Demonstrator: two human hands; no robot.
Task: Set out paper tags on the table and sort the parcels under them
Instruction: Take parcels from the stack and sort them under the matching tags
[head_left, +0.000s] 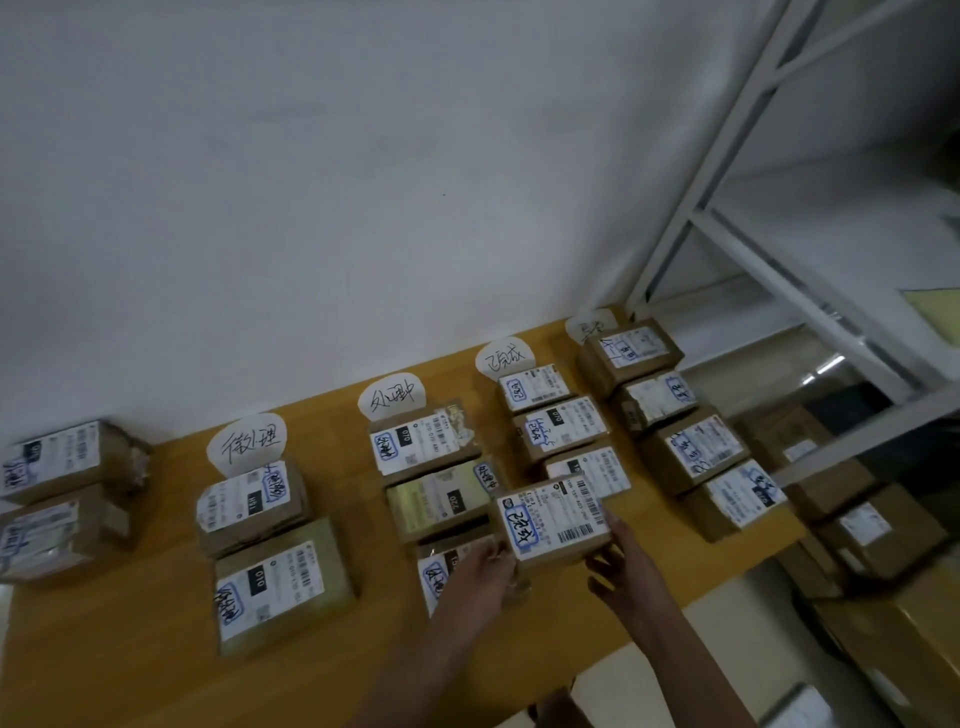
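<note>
Left hand (483, 569) & right hand (621, 558) grip small brown cardboard parcel w/ white label (553, 519), fingers curled on its sides, at near end of column under white paper tag (501, 358). Risk: orange wooden worktop (130, 649) edge is near, so a sloppy set-down could tip it off.

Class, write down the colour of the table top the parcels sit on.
Yellow-orange, plain; the table shows best in the head view.
</note>
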